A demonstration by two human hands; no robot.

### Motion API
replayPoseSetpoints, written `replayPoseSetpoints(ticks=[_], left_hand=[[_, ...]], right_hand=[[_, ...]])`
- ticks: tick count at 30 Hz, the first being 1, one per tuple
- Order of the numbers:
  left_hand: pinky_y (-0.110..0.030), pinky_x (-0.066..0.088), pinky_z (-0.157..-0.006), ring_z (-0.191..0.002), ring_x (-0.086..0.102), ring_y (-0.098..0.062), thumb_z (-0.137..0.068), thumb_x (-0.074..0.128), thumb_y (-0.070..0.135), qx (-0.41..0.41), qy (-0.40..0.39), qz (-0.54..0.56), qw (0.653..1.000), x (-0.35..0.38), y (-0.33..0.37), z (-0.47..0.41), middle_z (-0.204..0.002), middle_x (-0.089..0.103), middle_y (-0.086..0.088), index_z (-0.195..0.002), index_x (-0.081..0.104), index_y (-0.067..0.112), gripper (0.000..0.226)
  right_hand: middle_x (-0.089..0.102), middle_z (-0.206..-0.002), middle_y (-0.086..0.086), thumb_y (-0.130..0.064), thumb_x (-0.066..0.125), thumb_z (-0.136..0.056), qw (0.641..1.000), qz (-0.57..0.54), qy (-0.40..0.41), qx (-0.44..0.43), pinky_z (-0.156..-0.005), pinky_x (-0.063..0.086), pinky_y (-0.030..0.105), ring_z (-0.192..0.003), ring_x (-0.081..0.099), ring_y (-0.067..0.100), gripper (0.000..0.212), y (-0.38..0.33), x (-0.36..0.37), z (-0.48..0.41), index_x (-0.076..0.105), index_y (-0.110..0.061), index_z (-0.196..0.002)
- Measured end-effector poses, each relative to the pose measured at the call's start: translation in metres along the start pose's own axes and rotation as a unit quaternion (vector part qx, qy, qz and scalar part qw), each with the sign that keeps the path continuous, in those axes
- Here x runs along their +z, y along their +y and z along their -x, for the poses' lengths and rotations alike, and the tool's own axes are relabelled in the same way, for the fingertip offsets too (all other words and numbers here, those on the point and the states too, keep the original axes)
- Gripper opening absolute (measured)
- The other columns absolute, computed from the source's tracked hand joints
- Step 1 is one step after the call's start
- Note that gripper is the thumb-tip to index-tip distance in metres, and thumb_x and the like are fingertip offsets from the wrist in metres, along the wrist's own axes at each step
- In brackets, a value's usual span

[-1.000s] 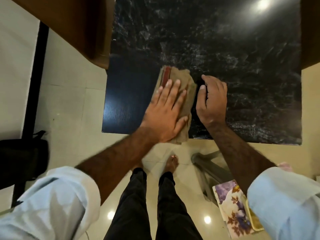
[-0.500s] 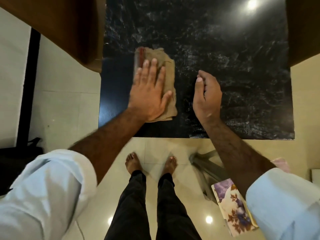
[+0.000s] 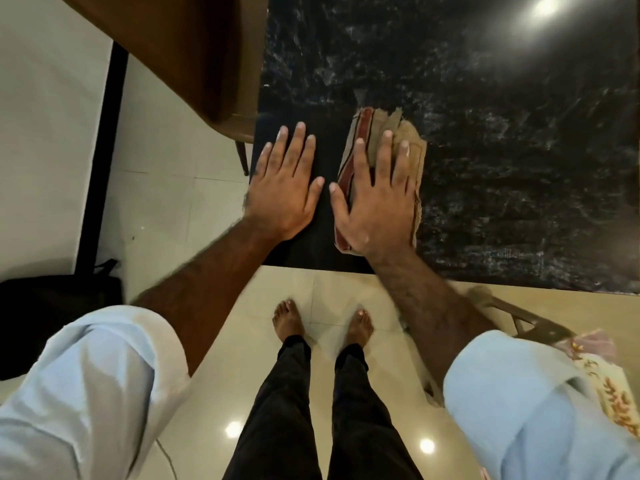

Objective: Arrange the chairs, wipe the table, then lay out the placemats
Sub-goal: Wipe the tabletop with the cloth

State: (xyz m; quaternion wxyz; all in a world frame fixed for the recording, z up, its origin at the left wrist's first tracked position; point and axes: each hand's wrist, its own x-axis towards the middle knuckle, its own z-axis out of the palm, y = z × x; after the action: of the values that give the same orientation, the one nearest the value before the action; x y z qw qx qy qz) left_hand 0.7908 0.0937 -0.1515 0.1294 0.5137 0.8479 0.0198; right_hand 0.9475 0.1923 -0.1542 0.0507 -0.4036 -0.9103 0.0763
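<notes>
Cloth (image 3: 412, 147): folded brown rag with a red stripe along its left edge, layers frayed and fanned at the far end.
Cloth place: flat on the table, near the table's front edge and toward its left side.
Cloth direction: long axis running from the table's front edge toward its far side, leaning slightly right; frayed end pointing away from the front edge.
Right hand (image 3: 375, 202): spread open, palm down, pressed flat on the cloth; fingers extended along the cloth's length, nothing gripped.
Left hand (image 3: 285, 187): spread open, palm down, flat on the bare table just left of the cloth, close to the table's left edge; holding nothing.
Thumbs: nearly meeting on the table between the two hands.
Table (image 3: 502, 98): black glossy top with pale marble-like streaks, smoother and darker on the left strip under the left hand; bright lamp reflection at the far right.
Chair (image 3: 194, 57): brown, off the table's left edge at the far left corner.
Second chair (image 3: 533, 323): partly seen below the table's front edge, to the right.
Placemats (image 3: 609, 386): floral, stacked beside that second chair, partly hidden by the right sleeve.
Floor (image 3: 194, 202): pale glossy tiles, bare feet standing just in front of the table.
Bag (image 3: 52, 317): black, on the floor well left of the table.
</notes>
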Motion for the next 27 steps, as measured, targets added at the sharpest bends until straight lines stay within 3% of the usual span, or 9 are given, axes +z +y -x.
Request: replayPoseSetpoints(ticks=[4, 8, 12, 16, 22, 27], left_hand=[[-0.053, 0.005, -0.140, -0.172, -0.007, -0.030, -0.113, 0.016, 0.059, -0.001, 0.016, -0.004, 1.000, 0.005, 0.002, 0.001, -0.186, -0.010, -0.009, -0.177, -0.001, 0.015, 0.079], [-0.053, 0.005, -0.140, -0.172, -0.008, -0.030, -0.113, 0.013, 0.060, -0.007, 0.015, -0.013, 1.000, 0.004, 0.001, 0.000, -0.186, -0.011, -0.008, -0.177, -0.002, 0.015, 0.080], [-0.052, 0.003, -0.140, -0.172, -0.009, -0.031, -0.112, 0.011, 0.062, -0.015, 0.008, -0.029, 0.999, 0.006, 0.004, -0.002, -0.186, -0.012, -0.008, -0.177, -0.003, 0.014, 0.082], [-0.055, 0.003, -0.139, -0.172, -0.010, -0.032, -0.113, 0.014, 0.058, -0.001, -0.002, -0.035, 0.999, 0.007, 0.024, -0.005, -0.185, -0.013, -0.009, -0.177, -0.004, 0.013, 0.080], [-0.057, 0.007, -0.139, -0.172, -0.008, -0.031, -0.112, 0.012, 0.053, 0.058, -0.004, -0.037, 0.998, 0.011, 0.081, -0.025, -0.185, -0.011, -0.010, -0.176, -0.001, 0.011, 0.078], [-0.056, 0.005, -0.139, -0.172, -0.008, -0.030, -0.114, 0.014, 0.053, 0.078, -0.001, -0.050, 0.996, 0.015, 0.109, -0.035, -0.186, -0.011, -0.010, -0.177, -0.001, 0.011, 0.078]], right_hand=[[0.001, -0.188, 0.009, -0.071, 0.035, -0.109, 1.000, 0.009, -0.027, 0.001, -0.134, 0.022, 0.060, -0.173, 0.001, 0.041, 0.084, 0.005, -0.006, 0.046, 0.013, -0.032, -0.179], [0.004, -0.188, 0.008, -0.071, 0.032, -0.110, 0.998, 0.042, -0.021, 0.045, -0.135, 0.021, 0.062, -0.173, 0.004, 0.040, 0.080, 0.055, -0.017, 0.082, 0.015, -0.034, -0.179], [0.007, -0.187, 0.010, -0.068, 0.031, -0.112, 0.992, 0.050, -0.023, 0.109, -0.136, 0.015, 0.064, -0.172, 0.005, 0.044, 0.077, 0.100, -0.020, 0.038, 0.018, -0.032, -0.179], [0.009, -0.187, 0.012, -0.067, 0.031, -0.111, 0.994, 0.049, -0.021, 0.096, -0.137, 0.006, 0.060, -0.171, 0.007, 0.047, 0.077, 0.085, -0.015, -0.011, 0.019, -0.032, -0.179], [0.002, -0.188, 0.006, -0.065, 0.034, -0.112, 0.998, 0.016, -0.047, 0.033, -0.137, 0.018, 0.058, -0.173, 0.000, 0.040, 0.076, 0.086, -0.024, 0.047, 0.015, -0.034, -0.179], [0.001, -0.188, 0.005, -0.068, 0.026, -0.112, 0.992, 0.044, -0.043, 0.111, -0.134, 0.023, 0.064, -0.173, 0.001, 0.039, 0.075, 0.156, -0.038, 0.075, 0.011, -0.036, -0.179]])
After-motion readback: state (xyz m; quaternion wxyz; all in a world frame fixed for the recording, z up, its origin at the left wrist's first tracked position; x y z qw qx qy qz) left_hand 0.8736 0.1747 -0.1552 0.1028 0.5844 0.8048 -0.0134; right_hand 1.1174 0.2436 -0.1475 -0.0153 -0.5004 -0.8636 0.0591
